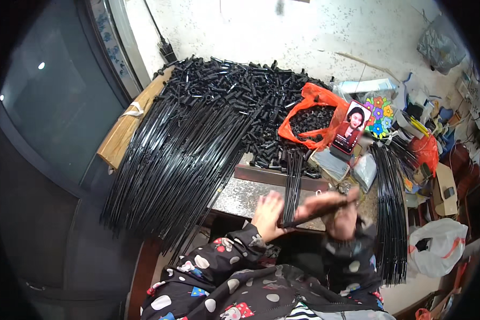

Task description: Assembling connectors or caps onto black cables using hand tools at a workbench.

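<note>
My left hand (268, 216) lies at the front edge of the table with its fingers stretched out. Its heel is close to the lower end of a small bundle of thin black rods (292, 186). My right hand (342, 218) is smeared by motion on the other side of that bundle. A dark, elongated blur (320, 211) runs between the two hands. I cannot make out what it is, or whether the right fingers hold it. A brown wooden bar (261, 175) lies across the table just beyond my left hand, under the rods.
A large heap of short black tubular parts (224, 85) covers the back. Long black rods (165, 170) spread at left beside a wooden board (128, 128). An orange plastic bag (288, 130) holds small black parts. A phone (351, 128) stands by it. More rods (391, 229) hang at right.
</note>
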A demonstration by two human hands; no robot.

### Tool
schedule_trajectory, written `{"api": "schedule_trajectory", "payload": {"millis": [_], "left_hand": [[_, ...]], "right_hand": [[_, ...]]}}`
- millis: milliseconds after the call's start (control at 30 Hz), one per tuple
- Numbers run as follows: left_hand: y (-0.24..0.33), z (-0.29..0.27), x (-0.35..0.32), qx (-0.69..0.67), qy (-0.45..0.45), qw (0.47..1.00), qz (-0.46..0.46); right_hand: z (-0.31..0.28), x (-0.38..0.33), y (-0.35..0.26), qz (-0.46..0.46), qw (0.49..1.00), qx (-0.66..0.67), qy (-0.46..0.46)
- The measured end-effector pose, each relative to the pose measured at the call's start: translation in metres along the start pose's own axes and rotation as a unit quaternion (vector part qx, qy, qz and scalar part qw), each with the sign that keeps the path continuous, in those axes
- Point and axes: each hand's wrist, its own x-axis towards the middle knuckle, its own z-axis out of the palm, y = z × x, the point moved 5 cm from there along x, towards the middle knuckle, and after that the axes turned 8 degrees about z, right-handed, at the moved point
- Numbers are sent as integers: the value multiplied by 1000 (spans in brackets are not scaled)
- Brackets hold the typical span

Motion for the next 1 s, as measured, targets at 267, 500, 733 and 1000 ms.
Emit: {"api": "schedule_trajectory", "payload": {"millis": [267, 500, 733, 1000], "left_hand": [[38, 0, 28, 72, -264, 922, 274], [22, 24, 6, 25, -293, 852, 433], [30, 12, 24, -29, -283, 884, 371], [31, 15, 22, -39, -252, 876, 408]], "right_hand": [[-63, 2, 60, 41, 943, -8, 330], [-57, 61, 108, 288, 924, 230, 99], [-104, 38, 99, 111, 864, -259, 417], [-88, 46, 121, 65, 956, -45, 282]]}}
